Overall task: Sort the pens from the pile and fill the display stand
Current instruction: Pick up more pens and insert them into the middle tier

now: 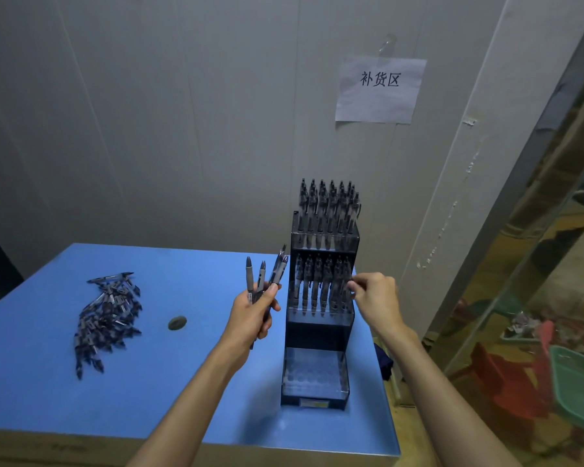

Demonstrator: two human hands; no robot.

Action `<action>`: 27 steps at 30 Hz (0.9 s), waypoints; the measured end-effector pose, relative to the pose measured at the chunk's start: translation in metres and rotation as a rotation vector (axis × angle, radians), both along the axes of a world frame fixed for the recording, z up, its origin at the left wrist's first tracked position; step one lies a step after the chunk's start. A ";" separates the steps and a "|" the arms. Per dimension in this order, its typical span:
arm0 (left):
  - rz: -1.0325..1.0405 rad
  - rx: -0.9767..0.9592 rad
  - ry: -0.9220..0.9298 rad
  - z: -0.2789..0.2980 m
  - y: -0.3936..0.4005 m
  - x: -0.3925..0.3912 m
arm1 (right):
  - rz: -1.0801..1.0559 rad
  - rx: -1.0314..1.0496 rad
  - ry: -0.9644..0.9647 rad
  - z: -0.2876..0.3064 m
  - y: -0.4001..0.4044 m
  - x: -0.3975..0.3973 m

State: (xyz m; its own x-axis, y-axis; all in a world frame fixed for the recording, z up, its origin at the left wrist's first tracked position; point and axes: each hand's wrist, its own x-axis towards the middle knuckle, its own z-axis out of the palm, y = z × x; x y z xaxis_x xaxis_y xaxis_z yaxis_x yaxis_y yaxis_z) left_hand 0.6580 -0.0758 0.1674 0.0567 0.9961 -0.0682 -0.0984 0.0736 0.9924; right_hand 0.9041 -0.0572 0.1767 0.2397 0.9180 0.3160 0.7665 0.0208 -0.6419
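Note:
A dark three-tier display stand [317, 335] stands on the right of the blue table [149, 382]. Its top tier [327, 210] and middle tier [321, 284] hold upright pens, and its bottom tier [314, 372] shows bare holes. My left hand [253, 315] grips a bunch of several pens [267, 274] fanned upward, just left of the stand. My right hand [375, 294] pinches a pen [348, 291] at the right end of the middle tier. A pile of loose pens [107, 318] lies on the left of the table.
A small dark round disc [177, 322] lies on the table between the pile and my left hand. A paper sign [380, 89] hangs on the white wall behind. Right of the table, low down, are red and green plastic objects [553, 382].

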 end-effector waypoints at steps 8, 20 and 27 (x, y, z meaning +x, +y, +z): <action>0.007 -0.002 0.004 0.000 -0.001 0.000 | -0.091 -0.017 0.025 0.000 -0.004 0.003; -0.015 0.004 0.081 0.000 -0.004 0.008 | 0.249 0.011 0.245 0.045 -0.013 -0.048; -0.033 0.048 0.139 0.000 -0.005 0.007 | 0.300 -0.066 0.385 0.046 -0.005 -0.063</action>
